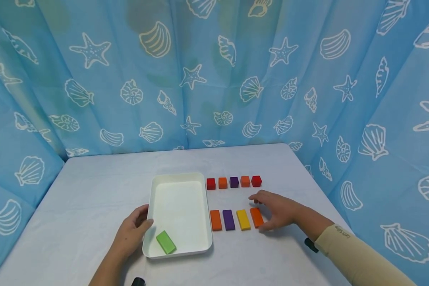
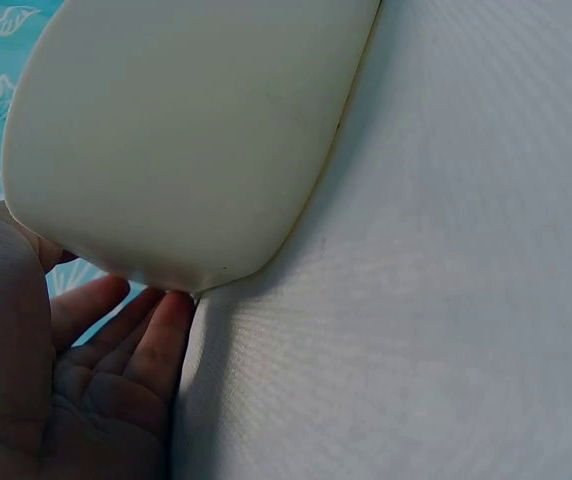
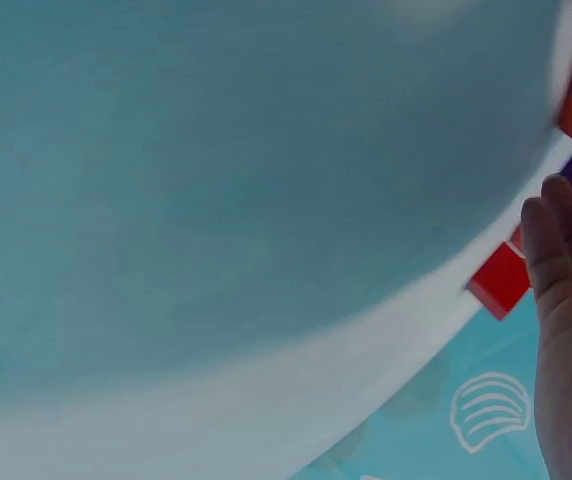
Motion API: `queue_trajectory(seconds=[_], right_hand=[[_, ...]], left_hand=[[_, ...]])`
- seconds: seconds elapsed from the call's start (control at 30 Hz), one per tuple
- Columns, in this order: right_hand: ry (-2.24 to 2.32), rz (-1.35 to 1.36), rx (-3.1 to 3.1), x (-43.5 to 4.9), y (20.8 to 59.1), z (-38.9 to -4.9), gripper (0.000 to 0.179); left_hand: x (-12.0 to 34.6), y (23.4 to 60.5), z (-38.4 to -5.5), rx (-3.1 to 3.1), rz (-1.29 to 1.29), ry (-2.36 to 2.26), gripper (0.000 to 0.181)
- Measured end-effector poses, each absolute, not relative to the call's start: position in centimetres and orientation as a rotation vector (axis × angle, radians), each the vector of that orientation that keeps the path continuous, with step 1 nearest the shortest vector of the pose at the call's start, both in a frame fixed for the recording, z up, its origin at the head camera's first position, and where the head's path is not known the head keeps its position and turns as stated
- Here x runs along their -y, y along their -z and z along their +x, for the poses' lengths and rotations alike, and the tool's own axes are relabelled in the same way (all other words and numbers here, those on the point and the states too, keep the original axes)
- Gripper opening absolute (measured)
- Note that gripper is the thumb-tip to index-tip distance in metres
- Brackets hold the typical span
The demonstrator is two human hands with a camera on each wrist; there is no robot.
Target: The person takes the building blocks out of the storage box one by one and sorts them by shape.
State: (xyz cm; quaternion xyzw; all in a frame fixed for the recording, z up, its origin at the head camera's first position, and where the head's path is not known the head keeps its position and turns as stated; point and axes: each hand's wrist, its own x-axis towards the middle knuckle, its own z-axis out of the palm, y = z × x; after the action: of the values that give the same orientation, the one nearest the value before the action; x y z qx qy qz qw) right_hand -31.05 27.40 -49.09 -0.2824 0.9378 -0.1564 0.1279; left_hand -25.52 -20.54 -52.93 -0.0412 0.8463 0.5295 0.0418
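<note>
My left hand point(image 1: 128, 234) holds a white tray point(image 1: 180, 206) by its left side, thumb over the rim and fingers against the outer wall, as the left wrist view also shows. A green rectangular block point(image 1: 166, 242) lies in the tray's near left corner. To the right, my right hand point(image 1: 280, 209) hovers with fingers extended and thumb apart around an orange block point(image 1: 256, 217), the rightmost of a row. That row also has another orange block point(image 1: 216, 220), a purple block point(image 1: 228, 220) and a yellow block point(image 1: 243, 219). In the right wrist view the fingers look straight.
Behind the blocks runs a row of small cubes: a red cube point(image 1: 211, 184), an orange cube point(image 1: 223, 183), a purple cube point(image 1: 234, 182), a second orange cube point(image 1: 245, 181) and a second red cube point(image 1: 256, 181). A blue shell-patterned curtain point(image 1: 207, 95) surrounds the white-covered table point(image 1: 103, 178).
</note>
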Motion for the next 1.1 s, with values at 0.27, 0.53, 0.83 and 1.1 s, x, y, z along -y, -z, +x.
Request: queue_trajectory(seconds=[0.27,0.53,0.83,1.1], right_hand=[[0.58,-0.881,-2.7,-24.1,48.0,-31.4,0.112],[0.535,-1.01,-2.647,-19.5,47.0,-32.2,0.111],[0.521,-1.198,-2.506,-14.2,46.2,-32.7,0.103],[0.398,-1.485,-2.312,-8.4,45.8,-32.2,0.087]], left_hand=[[20.9,52.9,-25.4,-2.589,-0.115,-1.622,0.061],[20.7,52.9,-25.3,-2.589,-0.104,-1.634,0.06],[20.7,52.7,-25.5,-2.582,-0.102,-1.632,0.06],[20.8,52.9,-25.5,-2.596,-0.09,-1.621,0.06]])
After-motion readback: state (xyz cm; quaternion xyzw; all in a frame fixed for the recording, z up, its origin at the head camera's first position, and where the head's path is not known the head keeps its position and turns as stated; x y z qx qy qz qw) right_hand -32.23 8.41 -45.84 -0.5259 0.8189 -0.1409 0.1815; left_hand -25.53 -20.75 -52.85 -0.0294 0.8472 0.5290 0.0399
